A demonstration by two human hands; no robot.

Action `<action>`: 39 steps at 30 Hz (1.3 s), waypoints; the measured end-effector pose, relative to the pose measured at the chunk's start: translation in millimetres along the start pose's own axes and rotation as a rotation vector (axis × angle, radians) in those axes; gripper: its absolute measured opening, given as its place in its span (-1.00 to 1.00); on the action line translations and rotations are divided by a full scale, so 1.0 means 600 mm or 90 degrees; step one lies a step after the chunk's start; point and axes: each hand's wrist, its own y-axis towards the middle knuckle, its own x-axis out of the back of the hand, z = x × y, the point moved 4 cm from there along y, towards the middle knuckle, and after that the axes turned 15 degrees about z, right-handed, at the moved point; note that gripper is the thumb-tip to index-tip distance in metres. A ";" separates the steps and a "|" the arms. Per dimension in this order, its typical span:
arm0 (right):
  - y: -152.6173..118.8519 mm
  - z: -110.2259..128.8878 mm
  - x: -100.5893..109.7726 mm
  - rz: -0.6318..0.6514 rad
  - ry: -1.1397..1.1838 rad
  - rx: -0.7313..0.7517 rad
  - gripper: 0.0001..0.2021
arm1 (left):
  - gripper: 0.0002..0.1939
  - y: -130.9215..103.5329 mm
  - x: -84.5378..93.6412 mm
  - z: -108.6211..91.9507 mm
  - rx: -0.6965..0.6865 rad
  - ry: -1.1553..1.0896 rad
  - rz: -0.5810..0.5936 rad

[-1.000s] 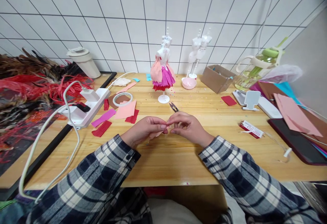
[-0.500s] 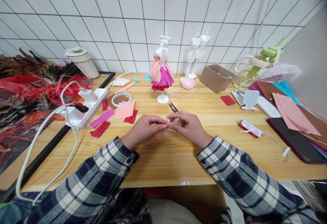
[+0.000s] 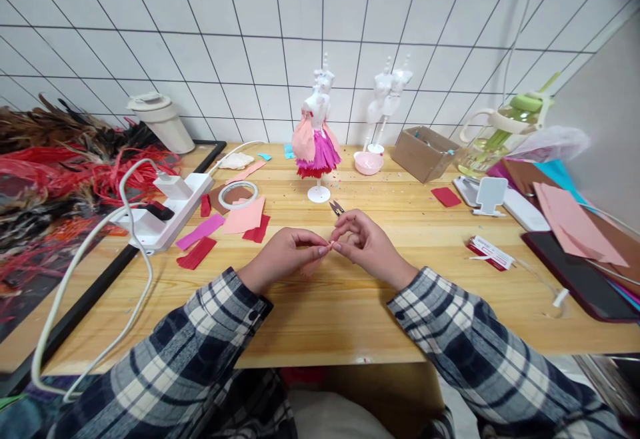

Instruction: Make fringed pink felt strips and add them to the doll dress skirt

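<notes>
Between my hands is a small piece of peach crepe paper (image 3: 311, 267), its top gathered at my fingertips and its lower part hanging under my left hand. My left hand (image 3: 285, 255) is closed, thumb and forefinger pinching the gathered end. My right hand (image 3: 367, 245) pinches the same end from the other side, with its other fingers curled. Just beyond my right hand lie small thread snips (image 3: 337, 208), their handles partly hidden. Farther back stands a mini dress form (image 3: 319, 115) in a skirt of peach, magenta and red paper.
Left are a tape roll (image 3: 238, 195), paper scraps (image 3: 197, 253) and a power strip (image 3: 170, 215) with looping cables. At the back stand bare dress forms (image 3: 389, 89), a pink bowl (image 3: 369, 163) and a cardboard box (image 3: 424, 153). Right are a phone stand (image 3: 491, 195) and paper sheets (image 3: 575, 219).
My right hand's fingers have lifted and curled slightly, while its thumb and forefinger stay at the gathered paper end. My left hand has hardly moved.
</notes>
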 end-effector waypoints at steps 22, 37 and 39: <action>0.007 -0.020 -0.005 -0.057 -0.002 -0.068 -0.66 | -0.71 0.007 0.000 0.004 -0.034 0.012 -0.086; 0.012 -0.035 -0.003 -0.042 0.161 -0.144 -0.70 | -0.58 0.010 0.008 0.016 -0.023 -0.016 -0.092; 0.010 -0.038 -0.004 -0.056 0.256 -0.151 -0.69 | -0.62 0.009 0.006 0.018 -0.014 -0.023 -0.084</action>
